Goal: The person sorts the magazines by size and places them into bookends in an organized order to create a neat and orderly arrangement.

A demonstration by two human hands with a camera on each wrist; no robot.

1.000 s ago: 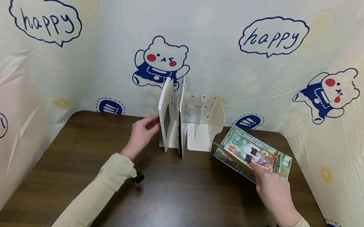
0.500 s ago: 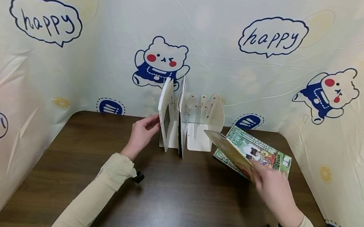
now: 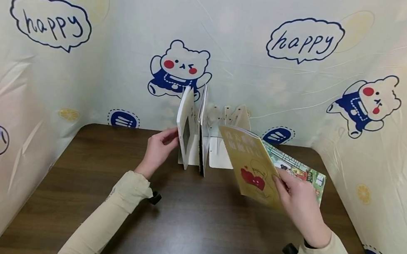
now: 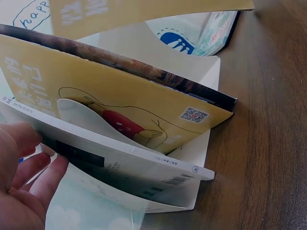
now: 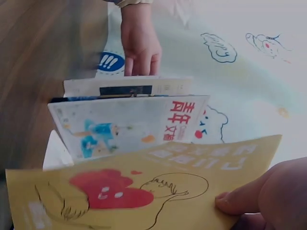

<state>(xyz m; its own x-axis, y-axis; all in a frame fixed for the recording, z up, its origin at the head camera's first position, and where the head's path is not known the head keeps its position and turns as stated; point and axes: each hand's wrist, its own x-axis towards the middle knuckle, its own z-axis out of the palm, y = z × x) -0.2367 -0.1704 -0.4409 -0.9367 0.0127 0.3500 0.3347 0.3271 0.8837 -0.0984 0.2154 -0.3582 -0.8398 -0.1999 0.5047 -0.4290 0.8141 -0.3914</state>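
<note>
A thin yellow magazine [image 3: 252, 166] with a red heart drawing is pinched at its edge by my right hand [image 3: 302, 201], thumb on the cover. It is tilted in the air, overlapping the green illustrated book [image 3: 317, 183] on the table. My left hand [image 3: 160, 149] rests its fingertips against the outer cover of a thick white book [image 4: 129, 155], which stands upright. Beside that book stand another yellow magazine [image 4: 144, 103] and a white-covered magazine [image 5: 129, 125] with red lettering. White bookend dividers [image 3: 241, 116] rise to their right.
A white bookend base [image 3: 218, 160] lies on the dark wooden table [image 3: 184, 225] under the row. A cartoon-printed curtain [image 3: 244, 35] hangs behind and at both sides of the table.
My right hand has lifted the yellow magazine off the green book and turned its cover into view, moving it left toward the bookend. The left hand keeps its place.
</note>
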